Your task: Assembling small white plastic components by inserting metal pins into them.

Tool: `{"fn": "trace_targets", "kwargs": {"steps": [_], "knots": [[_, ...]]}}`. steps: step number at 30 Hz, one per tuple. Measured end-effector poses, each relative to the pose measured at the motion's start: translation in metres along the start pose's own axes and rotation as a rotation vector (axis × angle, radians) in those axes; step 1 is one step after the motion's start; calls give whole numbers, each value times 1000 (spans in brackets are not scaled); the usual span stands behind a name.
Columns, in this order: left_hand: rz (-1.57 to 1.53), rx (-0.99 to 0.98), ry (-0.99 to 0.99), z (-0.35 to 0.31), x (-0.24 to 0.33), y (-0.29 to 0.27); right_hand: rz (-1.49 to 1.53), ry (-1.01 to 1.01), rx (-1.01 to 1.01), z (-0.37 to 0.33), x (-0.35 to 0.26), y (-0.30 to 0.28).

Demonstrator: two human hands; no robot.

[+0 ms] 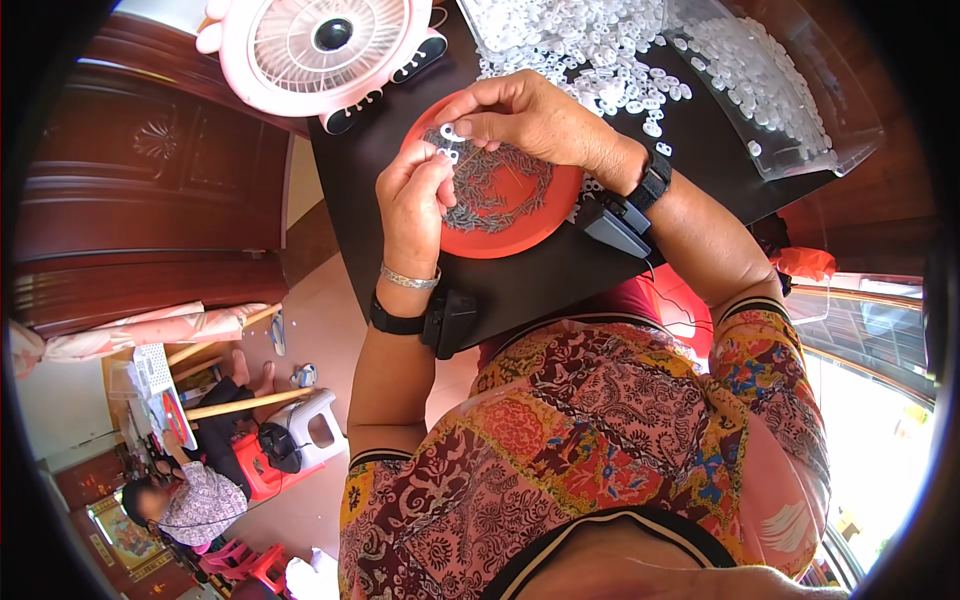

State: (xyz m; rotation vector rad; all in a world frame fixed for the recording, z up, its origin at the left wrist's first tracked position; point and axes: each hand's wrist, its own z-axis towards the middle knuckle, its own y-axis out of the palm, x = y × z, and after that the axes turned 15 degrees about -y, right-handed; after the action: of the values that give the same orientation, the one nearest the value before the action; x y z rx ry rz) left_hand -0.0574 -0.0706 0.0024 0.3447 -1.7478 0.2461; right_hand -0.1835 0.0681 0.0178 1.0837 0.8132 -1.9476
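Over a round red tray [505, 243], my two hands almost meet at the fingertips. My left hand [412, 195] is closed in a pinch on a small white plastic piece [449, 156] with holes. Between thumb and forefinger, my right hand [540, 118] grips a similar white plastic piece [449, 132], just above the other one. Whether the two pieces touch, I cannot tell. Many small grey screw-like pins [515, 165] lie scattered in the tray below, partly hidden by my hands.
A heap of white plastic pieces [570, 40] spreads over the black table [520, 290]. More fill a clear bin [850, 160] at the far right. A pink fan [330, 85] stands at the far left. Another person [205, 500] sits at a table lower left.
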Motion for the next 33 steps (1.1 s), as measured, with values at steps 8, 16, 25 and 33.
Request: {"fn": "trace_targets", "kwargs": {"steps": [8,16,25,33], "knots": [[22,17,7,0,-1,-2,-6,-13,0,0,3,0],[-2,-20,13,0,0,0,-41,-19,-8,-1,-1,0],[7,-15,3,-1,1,-1,-9,3,-6,-1,-2,0],[6,-4,-7,0,0,-1,33,-1,2,-1,2,0]]}}
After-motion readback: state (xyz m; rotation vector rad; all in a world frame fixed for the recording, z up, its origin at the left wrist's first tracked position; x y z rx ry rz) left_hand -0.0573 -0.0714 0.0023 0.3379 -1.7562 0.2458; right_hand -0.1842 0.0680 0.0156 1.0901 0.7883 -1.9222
